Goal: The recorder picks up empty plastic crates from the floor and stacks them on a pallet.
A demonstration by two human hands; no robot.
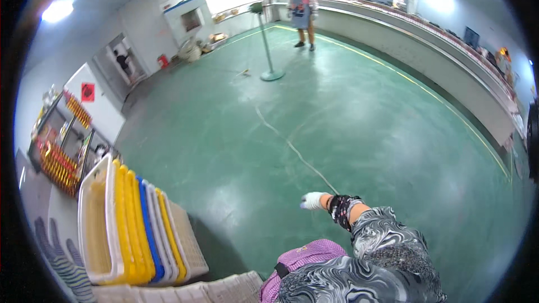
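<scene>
At the lower left edge, my left hand (66, 261) wears a grey striped glove, its fingers stretched out and spread. It is nearest the stack of plastic baskets (149, 230), which are white, yellow, blue and grey and nest in one another on their sides. My right hand (313, 200), in a white glove with bluish fingertips, hangs over the green floor. Its fingers are small and slightly blurred; they look loosely apart, with nothing seen in them. A dark patterned cuff and a black-and-white swirled sleeve cover that arm. Beside it lies a purple checked cloth piece (311, 255) with a black strap.
A long pale counter (393, 39) runs along the right, with people behind it. A person (301, 14) in an apron stands ahead near a pedestal stand (272, 74). A pale line or cord (292, 147) crosses the floor. Shelves (59, 146) with red-and-gold decorations stand left.
</scene>
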